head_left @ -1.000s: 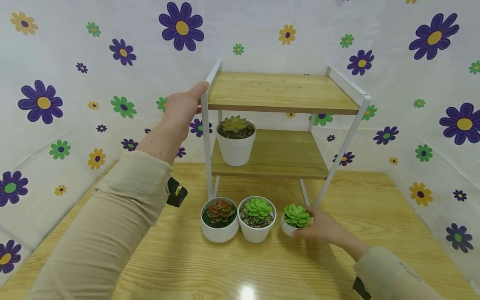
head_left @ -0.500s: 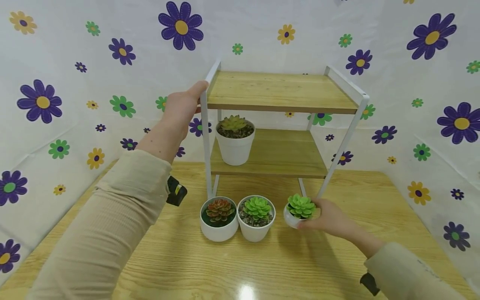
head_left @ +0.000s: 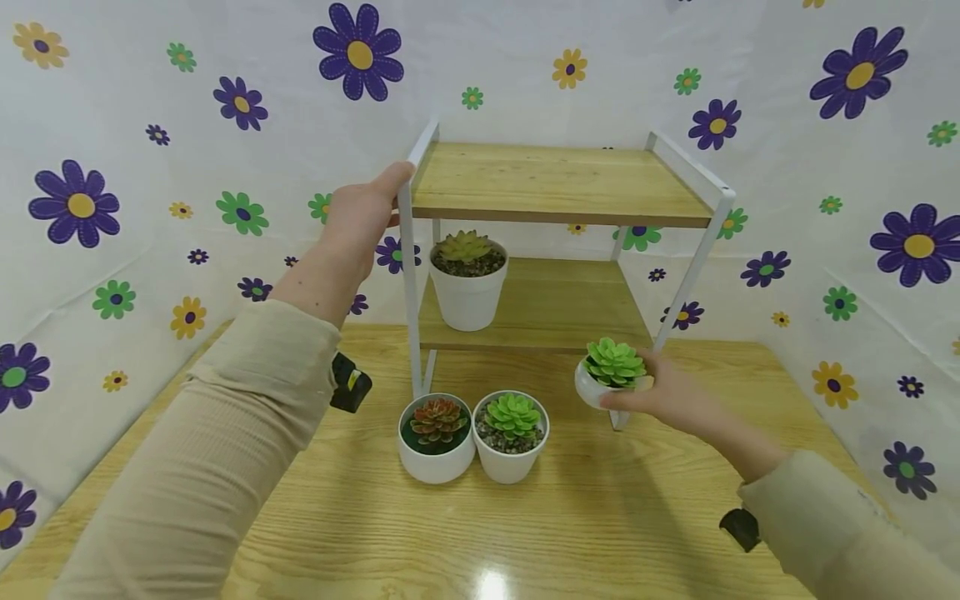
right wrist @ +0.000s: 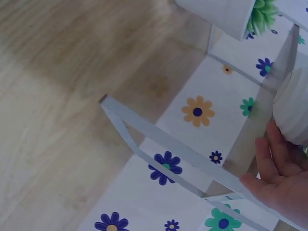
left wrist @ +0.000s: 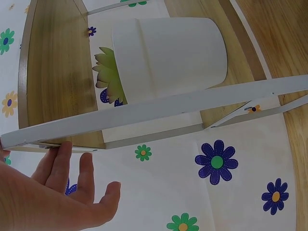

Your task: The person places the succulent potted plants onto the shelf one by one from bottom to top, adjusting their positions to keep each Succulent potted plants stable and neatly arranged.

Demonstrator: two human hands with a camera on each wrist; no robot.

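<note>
My right hand (head_left: 678,398) holds a small round white pot with a bright green succulent (head_left: 613,364), raised off the table in front of the shelf's right leg. In the right wrist view the white pot (right wrist: 292,108) rests against curled fingers at the right edge. My left hand (head_left: 358,218) grips the front left top corner of a two-tier shelf (head_left: 562,179) with wooden boards and a white metal frame. In the left wrist view some fingers (left wrist: 61,163) touch the frame from beneath, while others are spread off it.
A larger white pot with a pale green succulent (head_left: 468,292) stands at the left of the lower board. On the table before the shelf, a pot with a reddish succulent (head_left: 437,458) stands next to a pot with a green succulent (head_left: 508,454). Flower-print sheeting (head_left: 285,50) surrounds the table.
My right hand has lifted the small potted succulent from the table, upward and slightly right, towards the lower board's height. My left hand stays on the shelf's corner.
</note>
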